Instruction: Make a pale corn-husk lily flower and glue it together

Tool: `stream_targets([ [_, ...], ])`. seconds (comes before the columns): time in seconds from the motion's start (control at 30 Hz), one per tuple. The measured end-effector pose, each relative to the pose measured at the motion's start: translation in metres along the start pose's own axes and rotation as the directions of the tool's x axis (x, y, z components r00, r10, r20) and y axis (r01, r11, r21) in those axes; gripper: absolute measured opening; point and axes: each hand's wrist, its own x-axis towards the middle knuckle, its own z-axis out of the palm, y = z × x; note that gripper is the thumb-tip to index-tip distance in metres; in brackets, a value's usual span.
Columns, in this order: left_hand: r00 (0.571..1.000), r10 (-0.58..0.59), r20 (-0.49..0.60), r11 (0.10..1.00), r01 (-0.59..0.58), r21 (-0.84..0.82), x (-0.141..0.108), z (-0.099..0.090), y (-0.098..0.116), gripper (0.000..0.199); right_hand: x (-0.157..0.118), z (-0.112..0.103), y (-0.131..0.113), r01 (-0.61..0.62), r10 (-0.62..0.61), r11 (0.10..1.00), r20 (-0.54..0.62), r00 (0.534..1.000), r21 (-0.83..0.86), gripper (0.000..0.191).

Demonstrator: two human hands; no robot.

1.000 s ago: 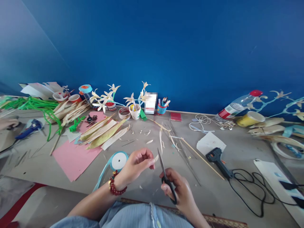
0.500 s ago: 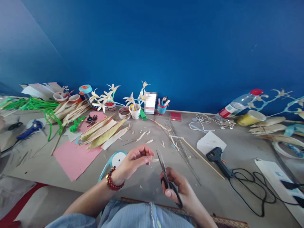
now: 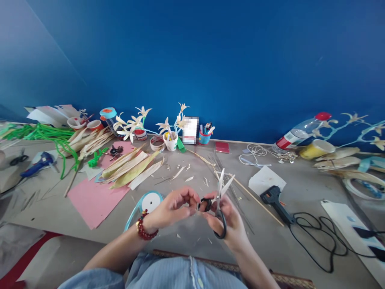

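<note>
Black-handled scissors (image 3: 220, 202) hang on the fingers of my right hand (image 3: 230, 220), with the blades parted and pointing up, away from me. My left hand (image 3: 177, 204), with a red bead bracelet on its wrist, is closed in a pinch just left of the scissors. Whatever lies between its fingertips is too small to make out. The fingertips of both hands nearly meet. A roll of light blue ribbon (image 3: 151, 202) lies behind my left wrist. Small pale scraps (image 3: 189, 179) are scattered on the grey table beyond my hands.
Pink paper (image 3: 96, 200) and dried husks (image 3: 132, 168) lie at the left. Cups with pale flowers (image 3: 171, 141) stand near the blue wall. Thin wires and a stick (image 3: 258, 202) lie right of centre, beside a black glue gun (image 3: 278, 204) with its cord. A bottle (image 3: 296, 136) leans farther right.
The scissors have swung from pointing up-left to up-right, with their blades wider apart. My right hand has turned and moved up towards my left hand.
</note>
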Motion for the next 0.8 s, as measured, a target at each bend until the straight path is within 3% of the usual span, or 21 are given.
stream_targets([
  [0.1, 1.000, 0.029, -0.009, 0.999, -0.029, -0.013, 0.000, 0.001, 0.001, 0.026, 0.001, 0.006, 0.001, 0.023, -0.024, 0.999, 0.024, 0.999, 0.027, 0.044],
  [0.27, 0.972, 0.080, -0.223, 0.984, -0.113, -0.140, -0.004, 0.008, -0.011, 0.026, -0.001, 0.009, 0.005, 0.068, -0.065, 0.997, -0.096, 0.993, 0.036, 0.041],
  [0.53, 0.934, 0.056, -0.354, 0.978, -0.122, -0.167, -0.003, 0.028, -0.024, 0.022, 0.000, 0.011, 0.006, 0.055, -0.061, 0.997, -0.107, 0.992, -0.063, 0.033],
  [0.63, 0.922, 0.048, -0.384, 0.977, -0.124, -0.176, -0.002, 0.026, -0.018, 0.019, -0.003, 0.004, 0.010, 0.045, -0.051, 0.987, -0.039, 0.998, -0.153, 0.035],
  [0.8, 0.931, 0.042, -0.364, 0.979, -0.110, -0.170, -0.001, 0.020, -0.004, 0.017, -0.016, -0.014, 0.016, 0.016, 0.029, 0.967, 0.173, 0.984, -0.253, 0.047],
])
